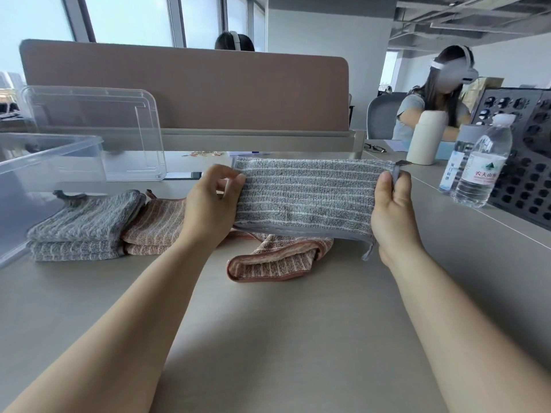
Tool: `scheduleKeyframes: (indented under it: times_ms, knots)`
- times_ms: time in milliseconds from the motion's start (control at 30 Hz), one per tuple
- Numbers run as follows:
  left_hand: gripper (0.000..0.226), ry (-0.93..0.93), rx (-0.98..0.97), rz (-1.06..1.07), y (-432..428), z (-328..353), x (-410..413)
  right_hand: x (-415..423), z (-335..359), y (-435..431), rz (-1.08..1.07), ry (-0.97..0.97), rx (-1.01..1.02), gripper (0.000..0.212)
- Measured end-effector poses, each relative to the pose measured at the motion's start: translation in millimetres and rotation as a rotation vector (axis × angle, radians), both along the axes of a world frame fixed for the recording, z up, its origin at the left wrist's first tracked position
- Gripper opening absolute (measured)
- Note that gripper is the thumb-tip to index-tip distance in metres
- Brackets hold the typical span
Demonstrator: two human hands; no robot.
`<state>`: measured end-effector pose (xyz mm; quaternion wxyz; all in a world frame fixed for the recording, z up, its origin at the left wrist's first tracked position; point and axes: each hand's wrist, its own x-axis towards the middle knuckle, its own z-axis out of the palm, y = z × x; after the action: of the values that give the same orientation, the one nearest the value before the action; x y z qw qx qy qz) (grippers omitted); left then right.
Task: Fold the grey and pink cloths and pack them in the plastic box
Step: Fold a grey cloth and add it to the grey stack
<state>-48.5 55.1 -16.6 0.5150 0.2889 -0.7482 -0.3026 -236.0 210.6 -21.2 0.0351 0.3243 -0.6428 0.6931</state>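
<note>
Taut above table (298,323), grey cloth (307,198) is held: left hand (213,201) pinched on one end, right hand (390,204) clamped on other. Ends best brought together, edges matched.

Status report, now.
Left grip, right grip pinch grey cloth ends, raised. Loose pink cloth beneath. Open box left, folded piles beside it.

We see two bare forearms over the table (283,338), the left forearm (119,317) above its left half and the right forearm (447,317) above its right half. Each is uncovered from the table's near edge up to the wrist. Further in over the table, the left hand (213,204) and the right hand (390,210) are bare too. The right thumb shows a short, plain nail.
</note>
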Motion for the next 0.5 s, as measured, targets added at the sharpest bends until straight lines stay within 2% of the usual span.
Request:
scheduleKeyframes:
  times_ms: [100,267,367,500]
  knots:
    - [0.010,0.024,0.065,-0.062,-2,-1,0,0,-1,1,-0.003,-0.007,0.027,0.028]
    - [0.037,0.096,0.204,-0.275,1,0,4,-9,-4,-2,-0.048,-0.046,-0.010,0.016]
    - [0.046,0.105,0.212,-0.414,2,3,8,-17,-7,-3,-0.071,-0.107,-0.054,0.014]
    - [0.064,0.098,0.223,-0.545,5,8,15,-22,-7,0,-0.069,-0.156,-0.067,0.023]
